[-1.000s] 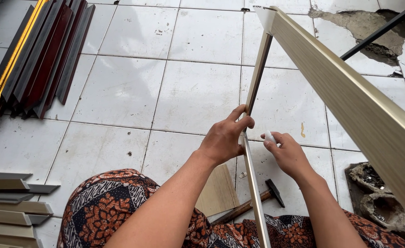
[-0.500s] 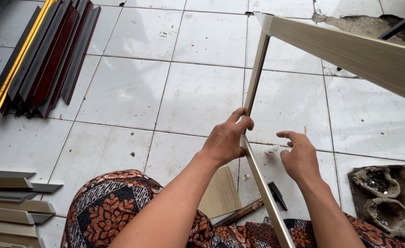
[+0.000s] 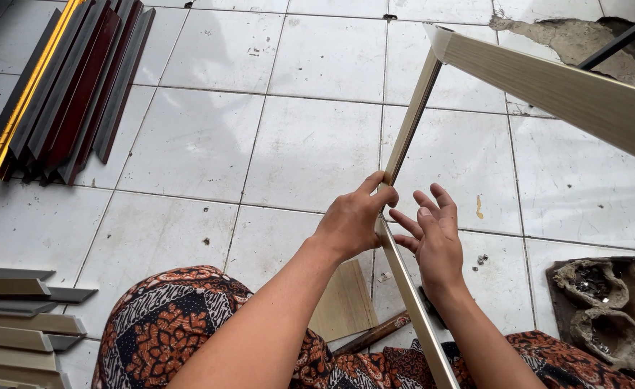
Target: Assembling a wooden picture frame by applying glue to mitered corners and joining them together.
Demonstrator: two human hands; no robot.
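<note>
My left hand [image 3: 353, 223] pinches the thin moulding strip [image 3: 404, 144] at its corner joint above the tiles; my right hand [image 3: 436, 241] hovers open. It seems light, stiff, probably fragile at joints.

A pale beige frame moulding strip [image 3: 406, 137] slants up above the tiled floor [image 3: 310, 144], joining a wider strip [image 3: 548, 86] at a mitred corner.

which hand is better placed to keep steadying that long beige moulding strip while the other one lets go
Left, probably. The left hand is wrapped around the long beige moulding strip near its middle, thumb and fingers closed on it. The right hand is open beside the strip, fingers spread, gripping nothing.
</note>
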